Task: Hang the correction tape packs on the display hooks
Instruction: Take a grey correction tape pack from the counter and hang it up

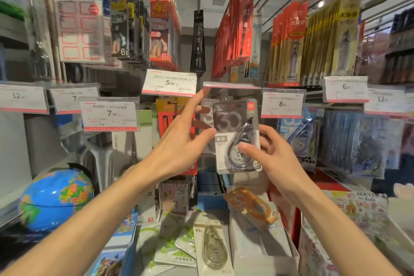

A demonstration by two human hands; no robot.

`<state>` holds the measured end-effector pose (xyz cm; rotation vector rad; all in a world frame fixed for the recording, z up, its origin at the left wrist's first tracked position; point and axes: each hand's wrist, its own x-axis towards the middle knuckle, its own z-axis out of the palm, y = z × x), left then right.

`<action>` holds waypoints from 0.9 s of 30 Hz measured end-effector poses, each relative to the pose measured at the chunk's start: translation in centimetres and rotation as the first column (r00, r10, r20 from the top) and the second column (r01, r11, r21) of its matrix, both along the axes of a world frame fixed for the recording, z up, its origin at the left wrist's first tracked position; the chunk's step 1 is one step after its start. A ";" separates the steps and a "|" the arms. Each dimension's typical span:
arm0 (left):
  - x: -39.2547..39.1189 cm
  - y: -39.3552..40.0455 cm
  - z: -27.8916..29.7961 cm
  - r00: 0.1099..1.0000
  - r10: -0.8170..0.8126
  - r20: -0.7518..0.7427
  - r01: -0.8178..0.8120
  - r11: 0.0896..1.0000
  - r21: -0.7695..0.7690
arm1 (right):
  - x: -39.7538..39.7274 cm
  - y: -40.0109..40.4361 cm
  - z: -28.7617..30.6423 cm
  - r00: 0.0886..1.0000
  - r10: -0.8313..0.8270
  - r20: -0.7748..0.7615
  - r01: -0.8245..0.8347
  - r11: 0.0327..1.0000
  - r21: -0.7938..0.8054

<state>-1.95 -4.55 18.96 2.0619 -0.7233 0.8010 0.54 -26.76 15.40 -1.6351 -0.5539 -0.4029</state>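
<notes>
A grey correction tape pack [233, 123] with a large "30" is held up in front of the display, just under a clear price tag holder [231, 85]. My right hand [275, 152] grips its lower part, thumb on the front. My left hand [183, 139] touches its left edge with the thumb, fingers spread; the index finger points up toward the tag holder. Another grey pack [205, 114] hangs behind it. The hook itself is hidden. More packs lie below: an orange one [252, 207], a grey "40m" one [212, 246] and green ones [172, 244].
Price tags [169, 83] [282, 103] stick out at hand height. Blue tape packs [300, 134] hang to the right. Rows of red [235, 29] and yellow [324, 45] packs hang above. A globe [57, 199] stands at the lower left.
</notes>
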 end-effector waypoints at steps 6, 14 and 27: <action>0.8 0.4 -0.2 0.998 0.053 -0.026 -0.053 0.999 0.006 | 1.2 1.6 1.1 1.000 0.018 -0.017 -0.018 0.999 0.028; 1.2 0.4 -0.6 0.996 0.063 -0.059 -0.063 0.998 -0.002 | 2.3 2.3 1.3 0.998 -0.007 -0.058 0.007 1.000 -0.004; 4.6 -0.6 -3.2 0.982 0.090 -0.168 -0.094 0.995 -0.020 | 2.7 4.1 0.3 0.973 -0.225 0.057 0.232 0.956 -0.178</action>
